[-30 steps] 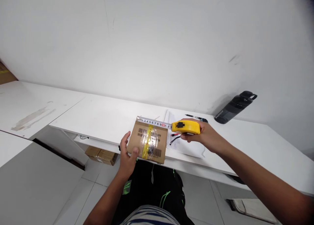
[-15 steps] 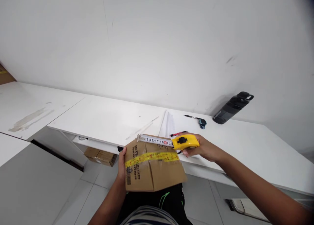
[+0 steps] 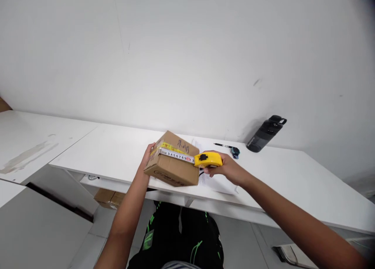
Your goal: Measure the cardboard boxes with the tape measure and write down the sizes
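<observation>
Gripping the cardboard box (image 3: 175,161) at its left end, the left hand (image 3: 149,156) keeps it tilted above the front part of the white table (image 3: 117,144). The grip of the right hand (image 3: 227,168) is closed around the yellow tape measure (image 3: 209,159), located at the right side of the box. The extended blade (image 3: 175,155) runs from the housing across the box, numerals facing up, close to a strip of yellow tape (image 3: 171,147). Paper sheets (image 3: 221,185) lie on the table beneath and beside the right hand. Farther back are a black pen (image 3: 222,145), a wristwatch (image 3: 235,152) and a dark water bottle (image 3: 265,134).
</observation>
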